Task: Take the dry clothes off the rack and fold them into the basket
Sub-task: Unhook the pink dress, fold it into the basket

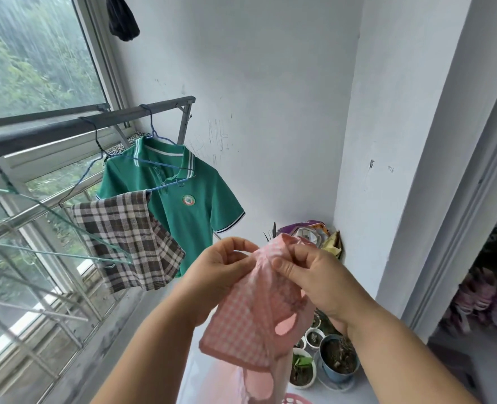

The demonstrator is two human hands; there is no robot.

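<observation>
I hold a small pink gingham garment [250, 319] up in front of me. My left hand [221, 268] pinches its top edge and my right hand [311, 277] grips the cloth just beside it, hands close together. On the drying rack [95, 123] by the window hangs a green polo shirt [200, 217] on a blue hanger [170, 184]. Its round chest badge [188, 200] is too small to read. A brown plaid cloth [124, 237] hangs in front of it. A pink basket [295, 399] rim shows at the bottom edge

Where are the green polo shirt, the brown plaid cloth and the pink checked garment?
Green polo shirt [193, 228]: head view, chest below the badge.
Brown plaid cloth [124, 237]: head view, middle of fabric.
Pink checked garment [241, 325]: head view, checked lower panel.
</observation>
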